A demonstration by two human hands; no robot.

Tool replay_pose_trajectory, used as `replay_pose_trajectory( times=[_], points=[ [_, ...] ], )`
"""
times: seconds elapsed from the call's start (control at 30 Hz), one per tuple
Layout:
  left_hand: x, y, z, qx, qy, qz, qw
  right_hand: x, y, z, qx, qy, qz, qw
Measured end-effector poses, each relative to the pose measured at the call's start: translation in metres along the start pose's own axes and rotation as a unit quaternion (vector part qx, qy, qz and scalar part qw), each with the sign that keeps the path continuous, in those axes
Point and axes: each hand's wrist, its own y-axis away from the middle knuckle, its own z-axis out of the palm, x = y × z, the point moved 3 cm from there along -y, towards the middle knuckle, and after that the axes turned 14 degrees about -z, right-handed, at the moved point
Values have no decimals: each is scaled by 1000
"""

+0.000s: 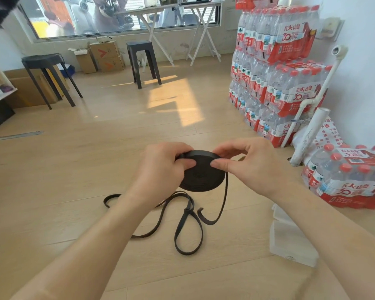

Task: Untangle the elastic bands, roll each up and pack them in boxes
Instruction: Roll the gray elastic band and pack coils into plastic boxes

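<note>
Both hands are closed on a black elastic roll (200, 171) held at frame centre above the floor (74, 169).

Left hand (160, 167) and right hand (247, 161) are seen pinching the roll at its upper rim, thumbs pressed on the flat face. An unwound tail (188, 226) hangs down and lies looped, with a knot, on the floor below. A white box (290, 241) sits at lower right. The band is judged light, soft and springy; the coil is best pinched across its faces to prevent unwinding.
</note>
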Motion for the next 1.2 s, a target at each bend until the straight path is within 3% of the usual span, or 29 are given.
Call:
replay_pose_trajectory(
  times=[0.23, 0.47, 0.67, 0.77, 0.83, 0.9, 0.97, 1.03, 1.1, 1.2],
  points=[
    [-4, -2, -3, -45, 106, -36, 993, 8, -2, -2, 26, -87, 52, 995],
    [-9, -7, -9, -45, 195, -73, 977, 11, -1, -5, 3, -127, 70, 989],
    [-14, -7, -3, -81, 200, -107, 970, 6, -1, -4, -6, 24, 7, 1000],
    [-12, -6, -3, -94, 113, -78, 986, 2, 1, -1, -40, 107, -40, 993],
    [-5, -1, -3, -38, -89, 6, 995, -1, 1, 4, -81, 189, -86, 975],
    [8, 9, 3, 11, -251, 90, 964, -3, 1, 12, -114, 249, -126, 954],
    [14, 16, 13, 4, -283, 123, 951, -4, 3, 19, -135, 263, -149, 944],
    [12, 14, 14, -1, -263, 110, 958, -4, 4, 20, -125, 213, -141, 959],
    [5, 8, 8, -2, -188, 68, 980, -3, 1, 11, -67, 91, -78, 990],
    [-1, 2, 3, -1, -72, 17, 997, 1, 0, 0, -26, -21, 2, 999]
  ],
)
